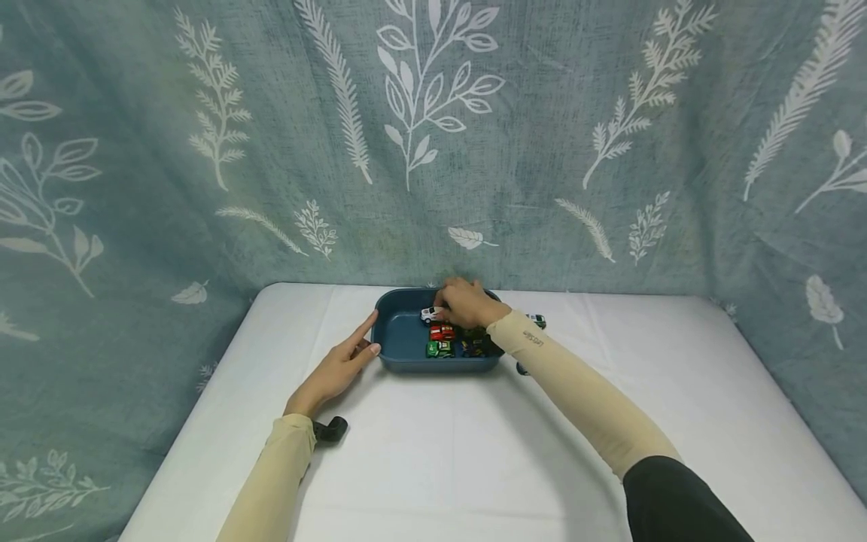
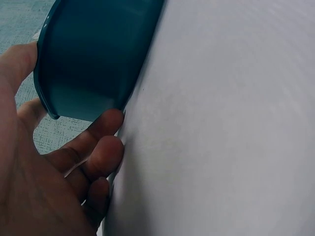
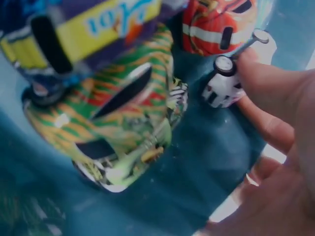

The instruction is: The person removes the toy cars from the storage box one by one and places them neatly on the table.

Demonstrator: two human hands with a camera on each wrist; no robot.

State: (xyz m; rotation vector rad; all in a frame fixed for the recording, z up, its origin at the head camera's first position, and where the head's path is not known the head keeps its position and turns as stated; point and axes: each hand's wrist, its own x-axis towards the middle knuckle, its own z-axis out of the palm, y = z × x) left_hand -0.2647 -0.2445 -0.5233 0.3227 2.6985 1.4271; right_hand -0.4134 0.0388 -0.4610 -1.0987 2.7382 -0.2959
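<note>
A dark blue tray (image 1: 436,366) stands near the far edge of the table. My right hand (image 1: 467,302) reaches into it and pinches a white toy car (image 1: 429,315) between thumb and finger. Close by in the tray are a red toy car (image 1: 442,333), a green one (image 1: 440,349) and a dark one (image 1: 472,348). The right wrist view shows a car with orange and green stripes (image 3: 133,108) beside a purple and yellow one (image 3: 106,37). My left hand (image 1: 336,370) touches the tray's left end with extended fingers, its other fingertips low by the tabletop.
Right of the tray, a white and green toy car (image 1: 537,321) and another small car (image 1: 521,369) peek out from behind the right forearm. A white cloth (image 1: 420,459) covers the table. Behind it hangs a leaf-patterned curtain (image 1: 535,150).
</note>
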